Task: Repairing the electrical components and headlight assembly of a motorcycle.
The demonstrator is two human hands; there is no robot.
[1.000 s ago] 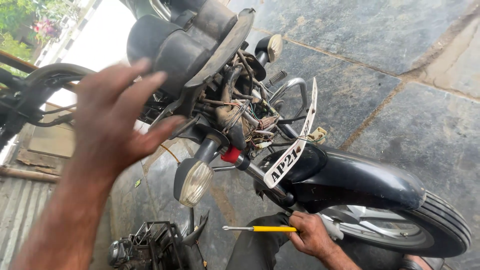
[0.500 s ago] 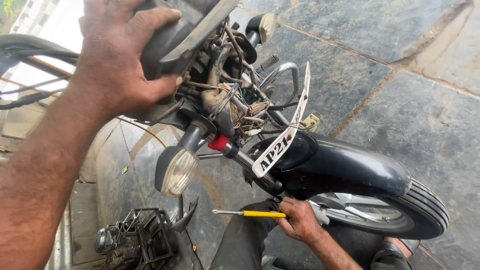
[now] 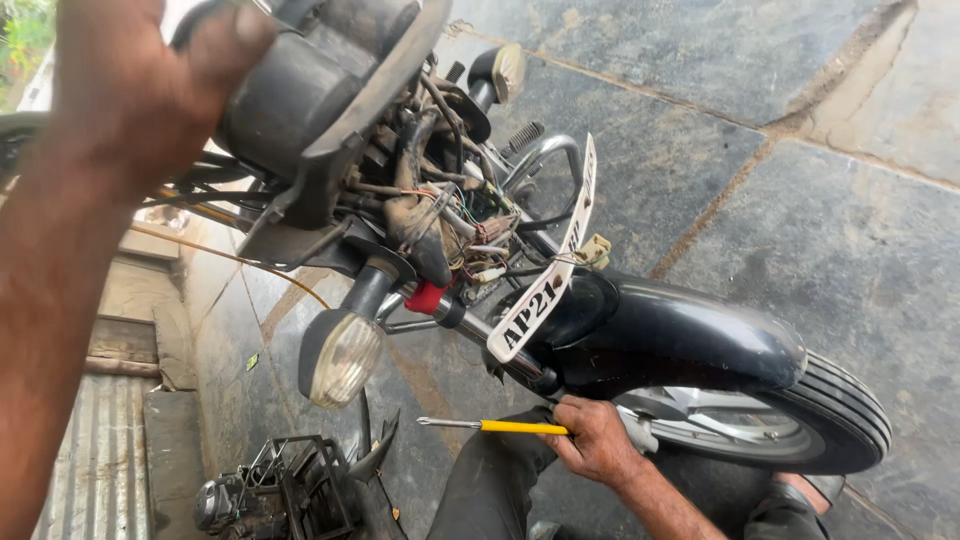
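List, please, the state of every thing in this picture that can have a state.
Left hand: gripping the black round instrument housing.
Right hand: closed on the yellow-handled screwdriver, shaft level.
Bundle of coloured wires: exposed, loose.
Oval turn-signal lamp: unlit.
Black front mudguard: mounted over the tyre.

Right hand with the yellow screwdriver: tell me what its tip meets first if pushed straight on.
From the right hand, the screwdriver points left; the way looks free, probably passing below the turn signal. Depth unclear.

Tangled wiring and the number plate crowd the frame's centre (tight squeeze); bare stone floor stays open upper right.
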